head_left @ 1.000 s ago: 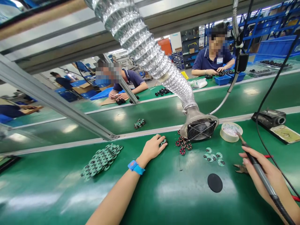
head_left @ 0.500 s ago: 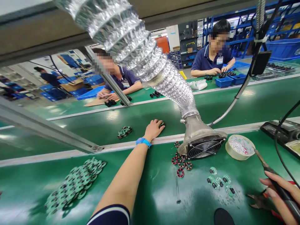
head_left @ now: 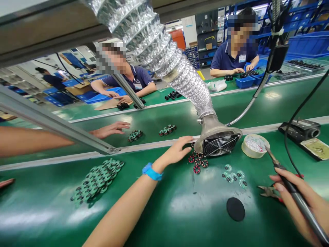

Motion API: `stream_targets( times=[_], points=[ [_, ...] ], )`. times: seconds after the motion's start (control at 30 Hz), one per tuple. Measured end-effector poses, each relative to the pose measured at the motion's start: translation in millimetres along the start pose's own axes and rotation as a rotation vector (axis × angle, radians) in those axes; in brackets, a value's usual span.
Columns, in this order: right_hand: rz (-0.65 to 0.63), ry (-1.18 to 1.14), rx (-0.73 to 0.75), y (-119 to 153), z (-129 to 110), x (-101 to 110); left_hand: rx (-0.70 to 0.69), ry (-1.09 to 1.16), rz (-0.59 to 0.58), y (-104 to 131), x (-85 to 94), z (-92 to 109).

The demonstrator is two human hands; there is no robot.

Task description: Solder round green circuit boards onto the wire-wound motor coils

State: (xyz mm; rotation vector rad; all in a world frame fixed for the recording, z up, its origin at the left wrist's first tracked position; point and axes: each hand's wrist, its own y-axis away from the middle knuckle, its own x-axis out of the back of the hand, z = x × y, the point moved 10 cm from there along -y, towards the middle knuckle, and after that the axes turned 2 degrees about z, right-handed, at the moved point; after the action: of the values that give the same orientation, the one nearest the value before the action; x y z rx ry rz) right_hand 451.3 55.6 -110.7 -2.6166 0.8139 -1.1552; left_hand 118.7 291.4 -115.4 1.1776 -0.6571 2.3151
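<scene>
Evidently, right hand [head_left: 307, 186], lower right, gripping soldering iron [head_left: 293, 191] pen-style, likely steadying tip [head_left: 268, 151]; left hand [head_left: 176, 152], centre, pointing toward rings [head_left: 197, 161], fingers [head_left: 185, 140] loosely open, seemingly empty.

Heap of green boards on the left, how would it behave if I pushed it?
The heap of green boards would likely slide apart, since the flat boards overlap without visible fastening. The glossy bench beneath could let them slip easily. Each looks thin, so probably light.
</scene>
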Motion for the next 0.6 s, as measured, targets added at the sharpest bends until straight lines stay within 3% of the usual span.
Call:
stream_targets(
  times=[0.1,0.2,0.3,0.43,0.6],
  points=[
    [-0.019,-0.004,0.005,-8,-10,3,-0.063,0.098,-0.045,-9,-37.1,30],
    [0.023,0.004,0.027,-14,-15,7,-0.068,0.15,-0.036,-14,-51.2,40],
    [0.036,-0.035,0.024,-14,-22,8,-0.038,0.156,-0.031,1,-47.6,38],
    [0.017,-0.114,0.002,-10,-36,7,0.009,0.13,-0.04,41,-31.3,38],
    [-0.01,-0.171,0.042,-4,-49,7,0.009,0.075,-0.025,71,-19.8,65]
  ],
)
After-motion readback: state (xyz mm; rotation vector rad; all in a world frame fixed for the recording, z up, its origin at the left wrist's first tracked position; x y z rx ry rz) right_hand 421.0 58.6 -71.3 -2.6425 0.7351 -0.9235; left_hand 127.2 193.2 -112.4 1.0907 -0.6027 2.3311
